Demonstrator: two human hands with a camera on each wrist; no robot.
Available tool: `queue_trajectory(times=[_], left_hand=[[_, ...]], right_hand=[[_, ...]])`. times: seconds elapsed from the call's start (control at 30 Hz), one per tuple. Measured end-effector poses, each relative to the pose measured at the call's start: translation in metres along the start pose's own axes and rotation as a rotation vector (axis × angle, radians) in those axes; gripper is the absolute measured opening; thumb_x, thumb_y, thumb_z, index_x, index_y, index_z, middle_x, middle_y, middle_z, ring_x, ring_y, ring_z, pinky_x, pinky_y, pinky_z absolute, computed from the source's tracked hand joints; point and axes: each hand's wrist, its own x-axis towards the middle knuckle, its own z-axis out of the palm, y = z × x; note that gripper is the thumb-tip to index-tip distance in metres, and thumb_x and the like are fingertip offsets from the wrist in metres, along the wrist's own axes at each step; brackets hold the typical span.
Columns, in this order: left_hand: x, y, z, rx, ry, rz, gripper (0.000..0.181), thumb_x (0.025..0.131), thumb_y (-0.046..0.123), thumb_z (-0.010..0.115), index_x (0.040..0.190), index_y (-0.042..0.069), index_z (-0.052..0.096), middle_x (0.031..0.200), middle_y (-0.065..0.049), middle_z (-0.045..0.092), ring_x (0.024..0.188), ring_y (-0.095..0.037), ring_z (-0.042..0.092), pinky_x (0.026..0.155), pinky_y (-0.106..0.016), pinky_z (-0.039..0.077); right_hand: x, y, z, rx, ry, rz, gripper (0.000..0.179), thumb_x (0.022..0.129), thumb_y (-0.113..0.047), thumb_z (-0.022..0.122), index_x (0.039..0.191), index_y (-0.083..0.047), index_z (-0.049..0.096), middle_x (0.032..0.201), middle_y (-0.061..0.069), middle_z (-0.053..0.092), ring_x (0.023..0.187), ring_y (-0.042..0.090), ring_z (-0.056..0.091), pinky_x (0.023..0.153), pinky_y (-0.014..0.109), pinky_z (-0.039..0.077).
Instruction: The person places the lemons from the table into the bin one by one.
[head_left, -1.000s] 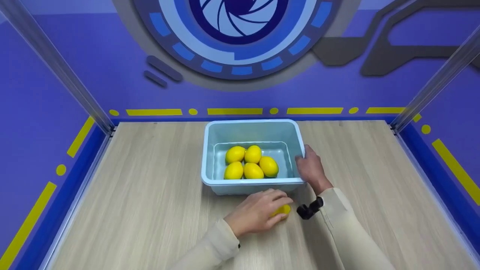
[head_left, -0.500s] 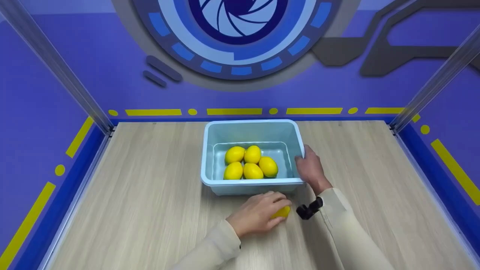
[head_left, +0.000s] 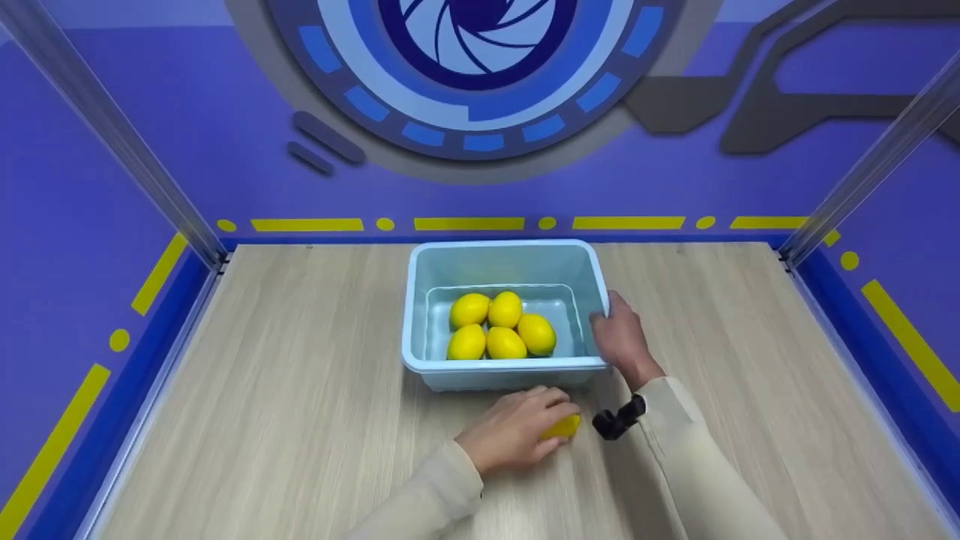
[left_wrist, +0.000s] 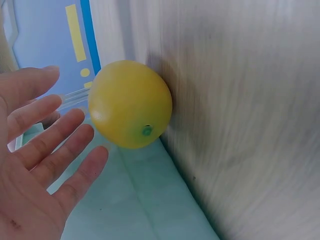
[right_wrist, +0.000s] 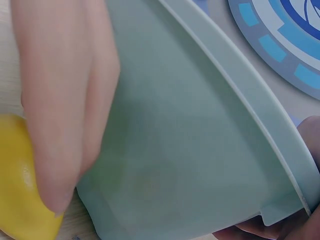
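Note:
A yellow lemon [head_left: 562, 427] lies on the wooden table in front of a light blue plastic bin [head_left: 510, 379]. My left hand [head_left: 514, 429] is over the lemon and partly hides it in the head view. Seen from the left wrist, the fingers [left_wrist: 75, 145] are spread and loosely extended, with the palm facing the lemon [left_wrist: 131, 105] and its green stem spot. Whether any fingertip touches it, I cannot tell. My right hand [head_left: 624, 336] grips the right wall of the bin, thumb over the rim. Several lemons [head_left: 506, 343] rest inside the bin, in its left and middle part.
The pale wooden table [head_left: 285, 375] extends on both sides of the bin. Purple-blue panels [head_left: 247, 180] with yellow dashes enclose it at the back and sides. A black clip-like device [head_left: 619, 418] sits at the right wrist.
My left hand has shifted very slightly right and nearer to me, the lemon beneath it moving a little the same way toward me. The right hand and the bin stay put.

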Motion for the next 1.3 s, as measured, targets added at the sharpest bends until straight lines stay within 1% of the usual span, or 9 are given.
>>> queue_trajectory(times=[0.17,0.33,0.43,0.57,0.8,1.0,1.17,1.23,1.3], left_hand=[[0.002,-0.001,0.002,0.010,-0.001,-0.001,0.040,0.096,0.035,0.059,0.133,0.021,0.056,0.128,0.003,0.057,0.111,-0.011,0.055,0.098,-0.022,0.048],[0.003,-0.002,0.005,0.052,0.016,0.015,0.039,0.095,0.035,0.059,0.131,0.021,0.057,0.127,0.003,0.057,0.111,-0.012,0.055,0.097,-0.023,0.049],[0.004,-0.003,0.006,0.058,0.029,0.016,0.037,0.095,0.035,0.060,0.129,0.021,0.058,0.123,0.004,0.058,0.109,-0.012,0.056,0.095,-0.024,0.049],[0.005,-0.004,0.007,0.040,0.034,0.010,0.036,0.093,0.033,0.063,0.127,0.021,0.060,0.121,0.003,0.058,0.108,-0.012,0.056,0.094,-0.025,0.050],[0.005,-0.005,0.010,0.013,-0.006,-0.006,0.040,0.090,0.030,0.067,0.128,0.022,0.059,0.124,0.004,0.057,0.111,-0.012,0.054,0.096,-0.026,0.049],[0.005,-0.005,0.012,-0.007,-0.021,0.009,0.039,0.089,0.031,0.068,0.126,0.020,0.061,0.123,0.002,0.057,0.108,-0.013,0.054,0.096,-0.025,0.049],[0.004,-0.006,0.016,-0.013,-0.002,0.034,0.038,0.088,0.032,0.070,0.124,0.021,0.061,0.119,0.003,0.057,0.104,-0.012,0.054,0.092,-0.023,0.049],[0.005,-0.006,0.017,-0.013,-0.004,0.038,0.039,0.088,0.032,0.070,0.124,0.022,0.061,0.118,0.004,0.057,0.103,-0.011,0.054,0.091,-0.022,0.049],[0.005,-0.006,0.018,-0.020,-0.019,0.033,0.040,0.087,0.032,0.070,0.125,0.023,0.060,0.118,0.005,0.056,0.103,-0.010,0.054,0.091,-0.022,0.049]], right_hand=[[0.000,0.000,0.000,0.005,0.000,0.002,0.043,0.101,-0.012,0.034,0.143,-0.006,0.035,0.147,0.016,0.043,0.133,0.030,0.044,0.115,0.052,0.031],[-0.001,0.000,-0.001,0.016,-0.007,0.006,0.044,0.101,-0.013,0.034,0.144,-0.007,0.034,0.148,0.015,0.042,0.136,0.030,0.042,0.116,0.052,0.030],[-0.001,0.001,-0.001,0.008,-0.002,-0.014,0.045,0.100,-0.012,0.034,0.144,-0.005,0.033,0.148,0.017,0.042,0.136,0.032,0.042,0.116,0.053,0.030],[0.001,0.002,0.000,-0.007,0.010,-0.032,0.044,0.099,-0.010,0.035,0.143,-0.004,0.035,0.146,0.019,0.044,0.133,0.033,0.045,0.115,0.053,0.031],[0.000,0.002,0.000,0.005,-0.009,-0.015,0.043,0.101,-0.013,0.034,0.144,-0.006,0.033,0.146,0.016,0.043,0.129,0.029,0.045,0.114,0.053,0.032],[-0.001,0.001,-0.001,0.016,-0.014,-0.023,0.043,0.101,-0.013,0.034,0.144,-0.006,0.033,0.146,0.016,0.044,0.131,0.029,0.044,0.114,0.053,0.032],[-0.001,0.002,-0.001,0.018,-0.011,-0.019,0.044,0.101,-0.013,0.034,0.145,-0.006,0.033,0.147,0.016,0.043,0.133,0.030,0.043,0.115,0.053,0.031],[-0.001,0.002,-0.001,0.019,-0.009,-0.017,0.044,0.101,-0.013,0.034,0.144,-0.006,0.033,0.147,0.016,0.043,0.132,0.029,0.044,0.115,0.053,0.031],[-0.001,0.002,0.000,0.018,-0.007,-0.019,0.043,0.101,-0.013,0.033,0.143,-0.006,0.034,0.145,0.016,0.044,0.130,0.029,0.045,0.114,0.053,0.032]])
